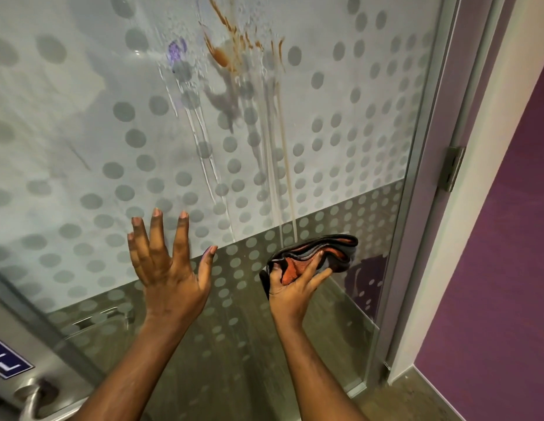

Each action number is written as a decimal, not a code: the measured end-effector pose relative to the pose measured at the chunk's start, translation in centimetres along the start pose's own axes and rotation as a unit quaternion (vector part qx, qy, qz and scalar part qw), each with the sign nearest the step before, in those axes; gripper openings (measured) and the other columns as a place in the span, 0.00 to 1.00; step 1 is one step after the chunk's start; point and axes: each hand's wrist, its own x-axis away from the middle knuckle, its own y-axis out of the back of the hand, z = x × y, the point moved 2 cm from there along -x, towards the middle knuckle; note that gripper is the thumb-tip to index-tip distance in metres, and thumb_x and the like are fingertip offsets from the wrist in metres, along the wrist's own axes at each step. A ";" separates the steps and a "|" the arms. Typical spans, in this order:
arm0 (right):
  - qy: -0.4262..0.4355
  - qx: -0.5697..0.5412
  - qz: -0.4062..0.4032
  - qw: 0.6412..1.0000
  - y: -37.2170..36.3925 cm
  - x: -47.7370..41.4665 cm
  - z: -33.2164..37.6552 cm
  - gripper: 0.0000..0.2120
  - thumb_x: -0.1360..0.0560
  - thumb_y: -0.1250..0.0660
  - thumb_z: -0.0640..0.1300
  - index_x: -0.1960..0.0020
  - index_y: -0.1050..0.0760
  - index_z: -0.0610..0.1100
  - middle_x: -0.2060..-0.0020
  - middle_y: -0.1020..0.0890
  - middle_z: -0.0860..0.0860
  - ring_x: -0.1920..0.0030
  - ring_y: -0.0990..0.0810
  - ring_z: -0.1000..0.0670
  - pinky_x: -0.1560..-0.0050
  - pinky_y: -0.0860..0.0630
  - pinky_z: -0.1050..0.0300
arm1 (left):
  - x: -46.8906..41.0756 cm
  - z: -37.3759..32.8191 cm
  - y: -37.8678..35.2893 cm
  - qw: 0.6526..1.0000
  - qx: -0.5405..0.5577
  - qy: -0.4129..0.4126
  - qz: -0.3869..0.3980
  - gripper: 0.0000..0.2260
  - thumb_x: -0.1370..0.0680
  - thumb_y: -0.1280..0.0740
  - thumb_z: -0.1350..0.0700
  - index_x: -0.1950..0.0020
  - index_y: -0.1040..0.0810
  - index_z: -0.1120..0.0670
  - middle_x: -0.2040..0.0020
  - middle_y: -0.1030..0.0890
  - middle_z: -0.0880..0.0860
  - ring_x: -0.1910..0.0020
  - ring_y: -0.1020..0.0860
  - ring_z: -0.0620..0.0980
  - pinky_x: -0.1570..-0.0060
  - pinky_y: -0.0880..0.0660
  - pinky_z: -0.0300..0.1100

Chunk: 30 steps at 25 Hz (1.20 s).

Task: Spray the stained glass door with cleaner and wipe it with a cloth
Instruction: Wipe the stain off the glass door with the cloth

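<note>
glass door (91, 141): frosted, grey dots, upright | stain (225, 53): brown smears high up, wet streaks running down | cloth (317, 253): folded, dark with orange, low against the glass

Door handle (31, 399) cut off bottom-left; blue sign (6, 358) txt unreadable (cropped).

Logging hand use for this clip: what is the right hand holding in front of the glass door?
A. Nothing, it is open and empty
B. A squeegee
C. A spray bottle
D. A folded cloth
D: the right hand grips a folded dark and orange cloth low against the glass door, while the left hand is spread open and empty.
</note>
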 end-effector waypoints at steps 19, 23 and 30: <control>0.076 -0.042 -0.077 0.993 -0.6 -1.7 4.0 0.41 0.26 0.43 0.57 0.24 0.51 0.32 0.25 0.57 0.31 0.23 0.57 0.36 0.24 0.51 0.40 | 0.6 1.6 -1.5 0.993 -0.094 -0.064 -0.025 0.30 0.20 0.54 0.38 0.22 0.43 0.53 0.22 0.49 0.59 0.22 0.58 0.57 0.23 0.56 0.54; 0.097 -0.039 -0.097 0.990 -0.5 -2.3 5.0 0.39 0.25 0.43 0.55 0.24 0.50 0.32 0.25 0.56 0.32 0.23 0.57 0.36 0.24 0.50 0.38 | 0.5 1.1 -1.3 0.993 -0.091 -0.066 -0.037 0.30 0.20 0.54 0.39 0.22 0.43 0.53 0.24 0.44 0.62 0.23 0.51 0.64 0.23 0.55 0.54; 0.057 -0.003 0.020 0.998 -4.2 5.6 1.9 0.37 0.26 0.43 0.51 0.22 0.54 0.42 0.24 0.53 0.34 0.24 0.51 0.38 0.26 0.49 0.49 | 0.5 1.1 -0.4 0.991 -0.102 -0.075 -0.032 0.28 0.19 0.54 0.41 0.23 0.40 0.54 0.26 0.38 0.66 0.26 0.46 0.67 0.23 0.56 0.53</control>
